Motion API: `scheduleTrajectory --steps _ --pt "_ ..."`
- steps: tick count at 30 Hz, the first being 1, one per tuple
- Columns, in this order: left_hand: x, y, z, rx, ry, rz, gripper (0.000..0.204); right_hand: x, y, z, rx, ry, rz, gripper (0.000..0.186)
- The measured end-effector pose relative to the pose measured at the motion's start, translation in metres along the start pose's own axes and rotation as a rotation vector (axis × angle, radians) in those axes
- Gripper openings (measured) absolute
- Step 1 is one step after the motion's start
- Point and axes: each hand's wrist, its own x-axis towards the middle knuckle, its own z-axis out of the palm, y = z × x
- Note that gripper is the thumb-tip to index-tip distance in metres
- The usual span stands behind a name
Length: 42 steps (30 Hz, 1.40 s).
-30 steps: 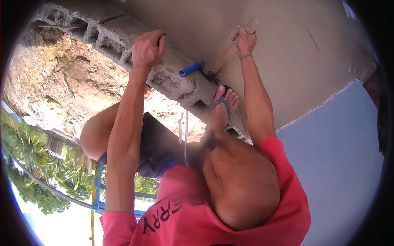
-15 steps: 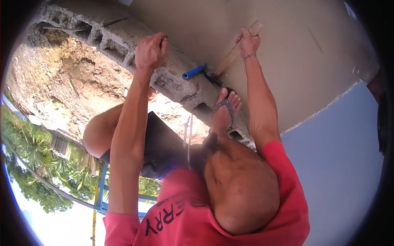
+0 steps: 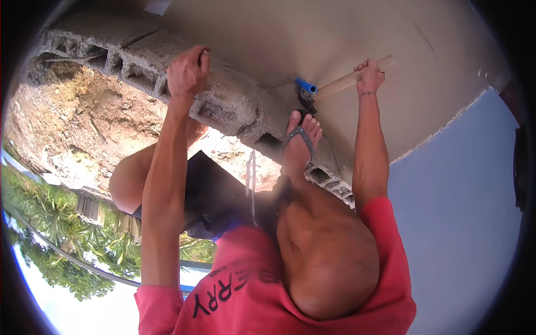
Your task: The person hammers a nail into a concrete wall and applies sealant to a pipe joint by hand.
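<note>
My right hand (image 3: 369, 77) is wrapped round the wooden handle of a hammer (image 3: 343, 84), close to its free end. The hammer's dark head lies low over the wall, just beyond my sandalled foot (image 3: 298, 146). A short blue tube (image 3: 307, 86) sits at the head and seems joined to it. On the top edge of the hollow concrete block wall (image 3: 234, 92), my left hand (image 3: 188, 71) is closed with its fingers curled. Whatever it grips, if anything, is hidden.
Rough earth and rubble (image 3: 95, 123) lie on the left side of the wall. A smooth grey-brown surface (image 3: 268, 39) spreads beyond it, meeting a pale blue surface (image 3: 446, 195) at the right. Green plants (image 3: 67, 223) show at lower left. A thin cord (image 3: 250, 184) hangs between my legs.
The hammer has swung up and right, its handle now flatter, and the blue tube has moved with its head. My right hand has shifted right and lower; my left hand slightly left.
</note>
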Motion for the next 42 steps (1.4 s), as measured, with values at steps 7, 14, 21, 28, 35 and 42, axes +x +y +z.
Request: scheduleTrajectory --steps 7,14,21,28,35,42 --pt "0.005 0.004 0.003 0.023 -0.021 0.002 0.018 -0.036 -0.049 0.064 0.108 -0.293 -0.149 0.011" --pt "0.018 0.032 0.014 -0.088 -0.102 0.148 0.027 -0.070 -0.106 0.079 0.098 -0.491 -0.291 0.014" --pt "0.041 0.135 0.021 0.046 -0.224 0.598 0.065 -0.123 -0.179 0.045 0.252 -0.657 -0.243 0.012" --pt "0.027 0.162 0.062 0.075 -0.458 0.888 0.064 -0.107 -0.227 -0.002 0.451 -0.736 -0.349 0.010" --pt "-0.004 0.123 0.104 0.108 -0.538 0.604 0.058 -0.123 -0.195 -0.047 0.328 -0.485 -0.402 0.013" --pt "0.003 0.072 0.097 0.025 -0.785 0.236 0.051 -0.116 -0.154 -0.104 0.164 -0.263 -0.407 0.015"
